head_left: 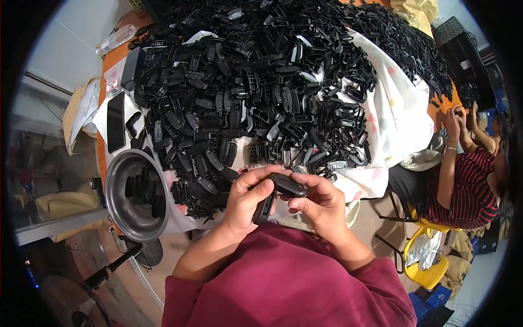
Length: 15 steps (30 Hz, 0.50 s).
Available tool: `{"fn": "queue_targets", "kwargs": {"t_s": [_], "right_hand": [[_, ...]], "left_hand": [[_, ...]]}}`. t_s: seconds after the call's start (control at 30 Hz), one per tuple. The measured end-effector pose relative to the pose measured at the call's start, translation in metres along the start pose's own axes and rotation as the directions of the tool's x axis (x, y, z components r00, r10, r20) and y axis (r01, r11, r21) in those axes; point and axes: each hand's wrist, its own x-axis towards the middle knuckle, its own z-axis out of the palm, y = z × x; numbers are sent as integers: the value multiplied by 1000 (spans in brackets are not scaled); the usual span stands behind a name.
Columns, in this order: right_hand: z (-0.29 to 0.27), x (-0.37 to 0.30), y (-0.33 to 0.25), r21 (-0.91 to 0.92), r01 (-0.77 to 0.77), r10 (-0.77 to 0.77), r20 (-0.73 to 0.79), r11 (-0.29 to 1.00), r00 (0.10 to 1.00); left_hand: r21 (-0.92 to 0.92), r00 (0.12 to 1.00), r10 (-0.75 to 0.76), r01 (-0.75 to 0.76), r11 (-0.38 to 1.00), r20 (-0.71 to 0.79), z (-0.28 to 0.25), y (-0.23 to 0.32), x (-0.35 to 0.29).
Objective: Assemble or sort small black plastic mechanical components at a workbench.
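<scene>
Close to my body, above the table's near edge, both hands work on black plastic pieces. My left hand (pixel 245 199) closes its thumb and fingers round a narrow black piece (pixel 263 210) that hangs down by its palm. A smooth, rounded oblong black plastic part (pixel 290 186) lies between the two hands. My right hand (pixel 324 206) pinches its right end with thumb and fingers. I cannot tell whether the two pieces are joined. Just beyond my hands spreads a large heap of similar black plastic parts (pixel 250 92), some ribbed or frame-like.
A metal bowl (pixel 113 191) with a few black parts stands at the left, near a dark phone (pixel 116 122). White cloth (pixel 400 120) drapes the right side. A clear bottle (pixel 117 39) lies far left. Another person in a striped top (pixel 463 185) sits at the right.
</scene>
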Motion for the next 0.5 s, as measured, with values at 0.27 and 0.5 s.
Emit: {"fn": "queue_targets", "kwargs": {"t_s": [0.27, 0.5], "right_hand": [[5, 5, 6, -222, 110, -49, 263, 969, 964], [-49, -4, 10, -479, 23, -73, -87, 877, 994]], "left_hand": [[650, 939, 341, -279, 707, 33, -20, 30, -41], [832, 654, 729, 278, -480, 202, -69, 117, -80]]}}
